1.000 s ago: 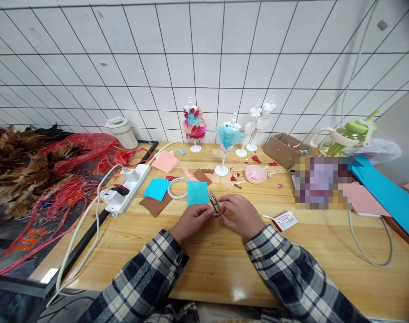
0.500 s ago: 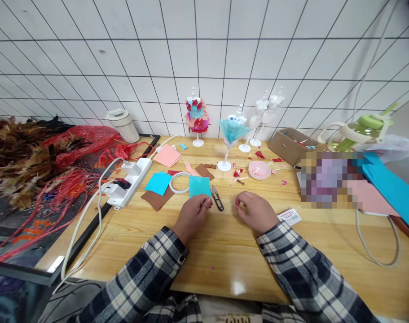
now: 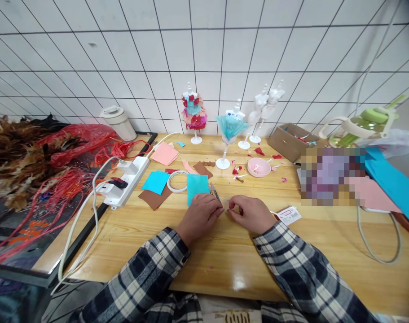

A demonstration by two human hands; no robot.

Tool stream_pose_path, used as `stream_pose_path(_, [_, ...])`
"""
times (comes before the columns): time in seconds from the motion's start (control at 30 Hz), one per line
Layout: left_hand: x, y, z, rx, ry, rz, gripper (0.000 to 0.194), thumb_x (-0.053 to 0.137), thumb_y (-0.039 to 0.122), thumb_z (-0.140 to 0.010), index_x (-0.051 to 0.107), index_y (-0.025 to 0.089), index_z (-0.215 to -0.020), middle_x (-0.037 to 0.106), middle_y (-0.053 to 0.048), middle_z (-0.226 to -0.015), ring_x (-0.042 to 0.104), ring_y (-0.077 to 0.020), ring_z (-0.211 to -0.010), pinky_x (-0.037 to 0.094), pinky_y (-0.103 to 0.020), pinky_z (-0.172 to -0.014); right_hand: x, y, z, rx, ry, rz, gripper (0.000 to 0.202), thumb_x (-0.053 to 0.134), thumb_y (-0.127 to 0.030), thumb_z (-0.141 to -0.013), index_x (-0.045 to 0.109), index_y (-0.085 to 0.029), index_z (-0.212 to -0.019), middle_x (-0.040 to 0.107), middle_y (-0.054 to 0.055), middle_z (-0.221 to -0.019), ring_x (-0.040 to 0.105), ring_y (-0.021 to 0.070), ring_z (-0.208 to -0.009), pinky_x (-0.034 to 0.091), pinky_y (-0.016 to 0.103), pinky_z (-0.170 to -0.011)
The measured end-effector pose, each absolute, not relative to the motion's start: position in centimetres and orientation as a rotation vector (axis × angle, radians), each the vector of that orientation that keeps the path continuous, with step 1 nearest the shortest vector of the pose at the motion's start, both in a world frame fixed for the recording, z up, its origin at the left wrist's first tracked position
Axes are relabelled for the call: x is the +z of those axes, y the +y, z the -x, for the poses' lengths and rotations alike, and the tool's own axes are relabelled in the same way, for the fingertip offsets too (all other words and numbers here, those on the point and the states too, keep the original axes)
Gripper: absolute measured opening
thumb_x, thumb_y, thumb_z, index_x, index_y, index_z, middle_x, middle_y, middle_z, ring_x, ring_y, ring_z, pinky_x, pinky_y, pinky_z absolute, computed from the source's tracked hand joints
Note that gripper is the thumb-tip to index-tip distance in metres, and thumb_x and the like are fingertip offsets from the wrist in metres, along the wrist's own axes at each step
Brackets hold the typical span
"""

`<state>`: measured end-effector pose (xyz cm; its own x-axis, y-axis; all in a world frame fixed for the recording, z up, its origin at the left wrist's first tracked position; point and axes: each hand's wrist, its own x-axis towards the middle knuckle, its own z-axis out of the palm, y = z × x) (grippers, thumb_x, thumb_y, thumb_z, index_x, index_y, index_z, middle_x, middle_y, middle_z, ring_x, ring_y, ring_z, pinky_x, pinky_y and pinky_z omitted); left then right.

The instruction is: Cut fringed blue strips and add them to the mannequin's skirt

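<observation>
My left hand (image 3: 201,215) is closed with thumb and fingers pressed together over the lower part of a teal paper square (image 3: 197,185). Close by on the right, my right hand (image 3: 249,213) makes a pinch, its fingertips almost meeting those of the left. Whatever lies between the fingertips is too small to make out. Small thread snips (image 3: 214,192) lie just beyond the hands, partly hidden by the left. A roll of white tape (image 3: 169,183) rests left of the teal square. Behind stands a mini dress form with a pleated teal paper skirt (image 3: 231,127).
A decorated dress form (image 3: 194,112) and two bare white ones (image 3: 260,99) stand near the wall. Around them are a pink dish (image 3: 266,167), red scraps, blue paper (image 3: 155,182), brown paper (image 3: 151,202) and a cardboard box (image 3: 287,148). A power strip (image 3: 136,177) borders the left side.
Both hands have moved closer together, so their fingertips nearly meet. The left hand now covers more of the snips. The view has shifted slightly.
</observation>
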<state>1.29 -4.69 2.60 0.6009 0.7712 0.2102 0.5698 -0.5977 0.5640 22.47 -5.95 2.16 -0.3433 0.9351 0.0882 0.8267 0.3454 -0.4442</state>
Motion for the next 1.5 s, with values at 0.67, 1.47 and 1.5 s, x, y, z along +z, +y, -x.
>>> stream_pose_path(0.67, [1.7,-4.7,-0.7,0.823,1.109,-2.052,0.027,0.05,0.036,-0.093,0.065,0.021,-0.077,0.068,-0.004,-0.081,0.059,-0.0191,-0.083,0.042,-0.033,-0.081,1.1,-5.8,-22.0,1.43,-1.515,1.135,0.043,0.063,-0.045,-0.083,0.064,-0.02,-0.118,0.07,0.012,-0.112,0.069,0.0211,-0.091,0.058,0.03,-0.063])
stream_pose_path(1.47, [1.6,-4.3,-4.8,0.583,1.168,-2.711,0.019,0.054,0.037,-0.09,0.058,0.019,-0.096,0.052,-0.01,-0.143,0.037,-0.0304,-0.136,0.03,-0.05,-0.109,-0.4,-3.1,-25.9,0.396,-1.926,1.856,0.019,0.058,-0.028,-0.09,0.076,-0.025,-0.093,0.076,0.001,-0.097,0.066,0.0196,-0.094,0.046,0.03,-0.084])
stream_pose_path(1.5, [1.4,-4.4,-5.4,0.522,1.135,-2.77,0.021,0.054,0.038,-0.09,0.058,0.019,-0.098,0.05,-0.011,-0.145,0.036,-0.0306,-0.137,0.03,-0.051,-0.109,-0.4,-3.1,-25.9,0.374,-1.948,1.872,0.019,0.058,-0.028,-0.09,0.076,-0.025,-0.093,0.076,0.001,-0.097,0.065,0.0197,-0.094,0.045,0.03,-0.084])
